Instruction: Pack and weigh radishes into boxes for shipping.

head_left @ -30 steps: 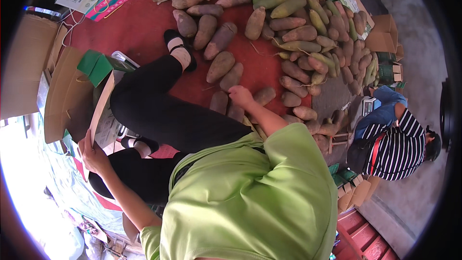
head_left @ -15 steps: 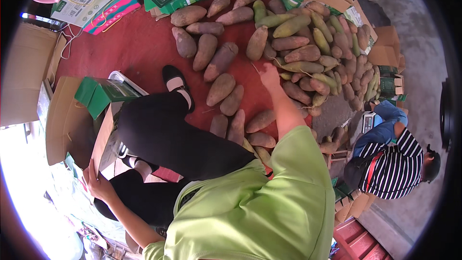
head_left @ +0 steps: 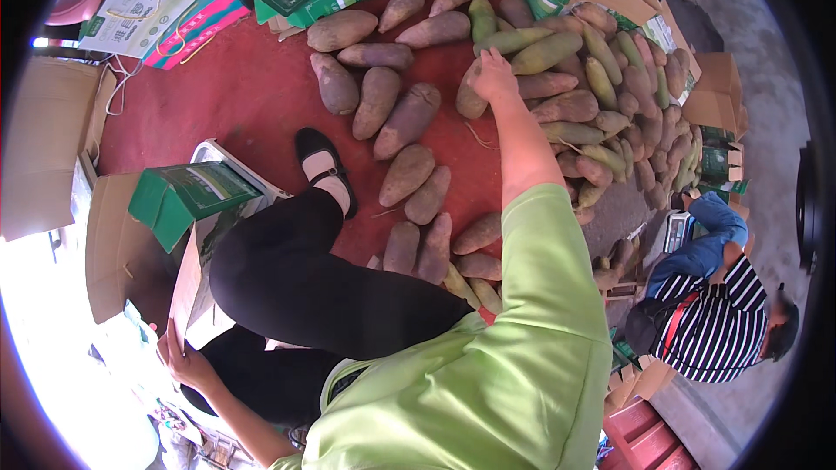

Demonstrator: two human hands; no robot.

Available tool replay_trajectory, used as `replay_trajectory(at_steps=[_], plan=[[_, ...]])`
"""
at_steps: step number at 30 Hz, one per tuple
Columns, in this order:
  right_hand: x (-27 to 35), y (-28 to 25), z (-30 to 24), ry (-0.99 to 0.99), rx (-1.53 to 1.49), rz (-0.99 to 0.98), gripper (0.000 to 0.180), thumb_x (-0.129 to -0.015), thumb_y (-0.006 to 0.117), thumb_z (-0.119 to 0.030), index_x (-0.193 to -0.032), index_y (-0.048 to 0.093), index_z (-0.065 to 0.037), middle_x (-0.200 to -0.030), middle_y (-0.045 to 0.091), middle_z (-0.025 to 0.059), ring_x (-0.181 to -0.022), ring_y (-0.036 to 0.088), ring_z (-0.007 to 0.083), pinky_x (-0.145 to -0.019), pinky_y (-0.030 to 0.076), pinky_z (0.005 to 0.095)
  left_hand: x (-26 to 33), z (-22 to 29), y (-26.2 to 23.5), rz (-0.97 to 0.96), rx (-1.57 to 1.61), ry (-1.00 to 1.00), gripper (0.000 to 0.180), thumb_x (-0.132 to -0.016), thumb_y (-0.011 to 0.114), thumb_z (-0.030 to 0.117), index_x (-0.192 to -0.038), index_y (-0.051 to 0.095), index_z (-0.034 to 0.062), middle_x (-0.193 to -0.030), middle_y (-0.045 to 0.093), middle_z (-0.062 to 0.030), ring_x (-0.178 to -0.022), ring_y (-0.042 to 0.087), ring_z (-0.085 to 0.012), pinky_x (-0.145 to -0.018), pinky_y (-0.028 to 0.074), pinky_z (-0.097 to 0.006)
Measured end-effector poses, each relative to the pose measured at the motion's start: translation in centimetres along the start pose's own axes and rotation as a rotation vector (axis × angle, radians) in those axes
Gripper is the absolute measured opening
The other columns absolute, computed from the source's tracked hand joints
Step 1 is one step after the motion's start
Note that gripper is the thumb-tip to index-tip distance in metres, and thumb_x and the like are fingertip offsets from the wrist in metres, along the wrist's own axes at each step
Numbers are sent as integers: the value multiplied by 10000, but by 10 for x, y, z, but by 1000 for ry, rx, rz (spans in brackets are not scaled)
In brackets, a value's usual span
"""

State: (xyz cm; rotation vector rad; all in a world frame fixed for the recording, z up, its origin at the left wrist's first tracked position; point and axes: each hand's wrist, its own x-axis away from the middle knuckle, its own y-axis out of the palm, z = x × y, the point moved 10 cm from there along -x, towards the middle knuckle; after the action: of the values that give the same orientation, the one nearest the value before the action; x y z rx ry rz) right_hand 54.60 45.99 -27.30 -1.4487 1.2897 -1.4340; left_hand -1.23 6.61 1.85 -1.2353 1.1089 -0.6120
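My right hand (head_left: 496,80) reaches out over the red floor at the left edge of a heap of radishes. Its fingers curl over the upper end of a dusty reddish-brown radish (head_left: 468,97); the fingertips are partly hidden. A thin root (head_left: 476,136) lies on the floor below it. Green radishes (head_left: 547,52) rest against the hand's right side. At lower left my left hand (head_left: 188,365) grips the edge of a cardboard flap (head_left: 185,283) on an opened box with green outer panels (head_left: 193,191). That box stands beside my knee.
Several loose reddish-brown radishes (head_left: 407,122) lie near my shoe (head_left: 324,165). Opened green cartons (head_left: 331,0) and a gift box (head_left: 144,4) stand at the back. More cartons (head_left: 712,91) border the heap. At right, a person in a striped top (head_left: 718,326) bends near a scale (head_left: 676,231).
My right hand has moved up and away from me, from the heap's lower left side onto the reddish-brown radish. The thin root near its fingers now lies on the floor. My left hand keeps its grip.
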Motion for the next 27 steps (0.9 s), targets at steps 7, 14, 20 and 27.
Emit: replay_trajectory(at_steps=[7,14,20,27], plan=[[28,-10,13,8,-118,230,351,-705,653,-149,-1038,550,-108,-1078,480,140,-1015,480,347,-863,447,419,1,-8,4,-3,26,17,407,-723,575,-79,-1073,657,112,-844,581,-72,-798,573,-239,-673,457,-373],[95,9,16,-1,-324,103,488,-586,752,-112,-1034,558,-123,-1074,509,142,-1004,492,360,-885,432,419,5,-13,5,25,33,92,333,-787,575,-11,-1081,649,126,-855,574,-73,-797,577,-240,-656,451,-378],[107,20,27,40,-309,146,521,-584,765,-121,-1064,565,-96,-1056,547,152,-996,521,343,-886,441,393,7,-23,12,-49,19,-21,357,-773,562,-52,-1078,649,113,-860,593,-79,-921,595,-278,-748,475,-395],[182,34,50,99,-514,381,496,-566,763,-104,-1020,565,-66,-1017,550,156,-971,517,342,-858,434,392,7,-21,9,-29,25,-1,400,-731,560,-68,-1077,651,112,-877,596,-73,-911,593,-278,-739,478,-394]])
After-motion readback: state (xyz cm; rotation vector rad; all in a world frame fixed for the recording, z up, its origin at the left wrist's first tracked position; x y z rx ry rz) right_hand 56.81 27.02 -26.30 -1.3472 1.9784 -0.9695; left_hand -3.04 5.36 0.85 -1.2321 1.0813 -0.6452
